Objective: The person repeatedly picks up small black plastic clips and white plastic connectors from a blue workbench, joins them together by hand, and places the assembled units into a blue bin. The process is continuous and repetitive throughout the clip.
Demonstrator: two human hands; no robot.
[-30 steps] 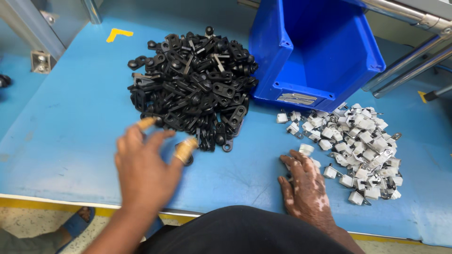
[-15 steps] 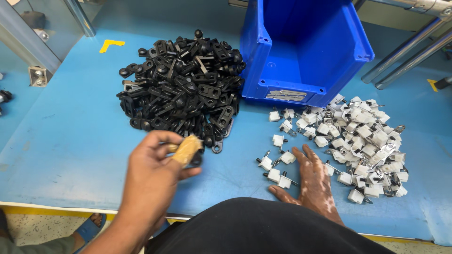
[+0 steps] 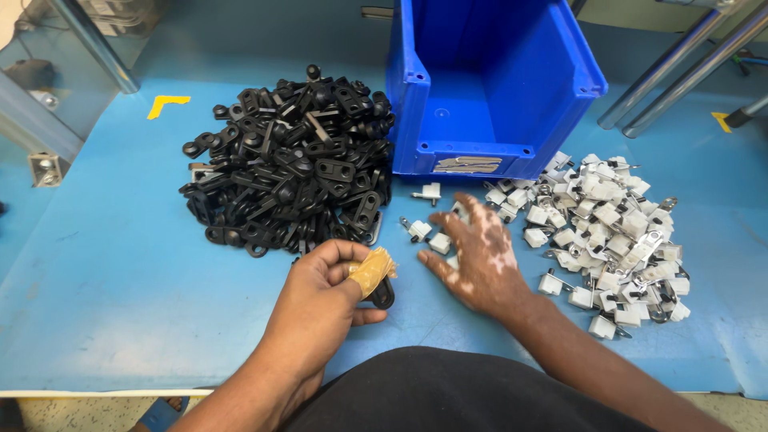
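Note:
My left hand (image 3: 324, 300) is curled around a black plastic bracket (image 3: 382, 293), with tan tape wrapped on the thumb tip. It sits just in front of a big pile of black brackets (image 3: 292, 164). My right hand (image 3: 480, 256) lies palm down with fingers spread over a few loose small white clip pieces (image 3: 432, 240) on the blue table; whether it grips one is hidden. A large heap of white clips (image 3: 612, 228) lies to its right.
A blue plastic bin (image 3: 488, 88), with nothing visible inside, stands at the back centre. Metal frame legs (image 3: 680, 68) slant at the back right, a metal post (image 3: 92, 44) at the back left. A yellow corner mark (image 3: 164, 104) is taped on the blue table (image 3: 104, 280).
My left hand has drawn back from the black pile holding a bracket. My right hand moved forward and left from the table edge onto the loose white clips.

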